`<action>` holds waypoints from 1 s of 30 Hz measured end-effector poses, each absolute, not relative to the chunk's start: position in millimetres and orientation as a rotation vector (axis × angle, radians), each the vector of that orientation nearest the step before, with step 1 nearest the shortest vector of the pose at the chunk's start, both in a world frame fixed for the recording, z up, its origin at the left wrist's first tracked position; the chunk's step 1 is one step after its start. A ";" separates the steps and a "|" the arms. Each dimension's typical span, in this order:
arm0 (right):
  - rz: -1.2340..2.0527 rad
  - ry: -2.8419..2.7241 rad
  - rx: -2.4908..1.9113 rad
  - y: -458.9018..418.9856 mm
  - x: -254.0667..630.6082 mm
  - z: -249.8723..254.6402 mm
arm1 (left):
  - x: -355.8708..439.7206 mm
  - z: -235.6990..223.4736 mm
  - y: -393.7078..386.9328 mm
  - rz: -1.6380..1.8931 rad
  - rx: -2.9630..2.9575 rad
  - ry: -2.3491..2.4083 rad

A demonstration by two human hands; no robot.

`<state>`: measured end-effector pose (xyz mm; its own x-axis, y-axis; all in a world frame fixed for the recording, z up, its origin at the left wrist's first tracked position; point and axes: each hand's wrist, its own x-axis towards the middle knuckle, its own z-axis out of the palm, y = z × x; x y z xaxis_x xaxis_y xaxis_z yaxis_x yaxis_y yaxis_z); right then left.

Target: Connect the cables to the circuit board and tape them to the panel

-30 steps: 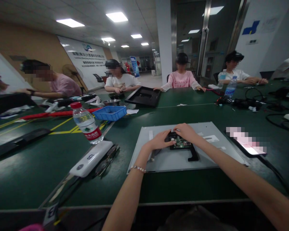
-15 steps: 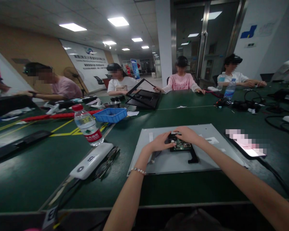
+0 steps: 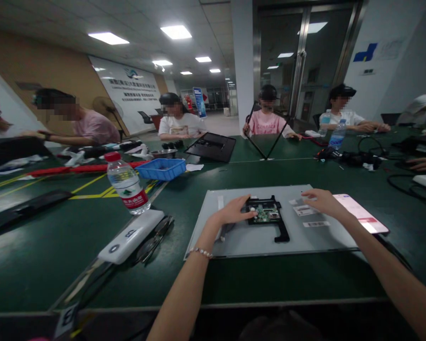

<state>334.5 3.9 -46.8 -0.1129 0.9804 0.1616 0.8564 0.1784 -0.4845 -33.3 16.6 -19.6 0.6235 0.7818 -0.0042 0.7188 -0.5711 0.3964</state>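
Observation:
My left hand [image 3: 235, 211] grips the left side of a black plastic bracket [image 3: 281, 231], thumb and fingers around its edge. A green circuit board [image 3: 266, 214] sits in this bracket. Both lie on a flat grey display panel [image 3: 234, 246] on the table. Apart from them, my right hand [image 3: 323, 201] is over the panel's right part, fingers loosely bent and apart, with nothing visible in it. White labels [image 3: 315, 224] are on the panel below that hand.
A lit phone [image 3: 365, 215] lies right of the panel. On the left are a water bottle [image 3: 128, 184], a white power bank [image 3: 131, 237], glasses [image 3: 156, 241] and a blue tray [image 3: 162, 169]. Across the table, a person holds a thin black frame [image 3: 259, 144] near a black cover [image 3: 213, 147].
My right hand has let go of the bracket and moved right across the panel. My left hand stays on the bracket. Opposite, the person has lifted the black frame away from the cover.

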 end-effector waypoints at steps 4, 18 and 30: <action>0.435 -2.034 -1.698 5.4 329.6 -57.2 | -34.1 -19.7 17.0 0.257 2.480 1.203; 0.525 -1.932 -1.579 3.5 299.8 -50.6 | -33.5 -21.3 18.4 0.260 2.485 1.192; 1.084 -1.771 -1.420 -3.8 291.1 -44.0 | -32.2 -20.3 19.6 0.241 2.481 1.211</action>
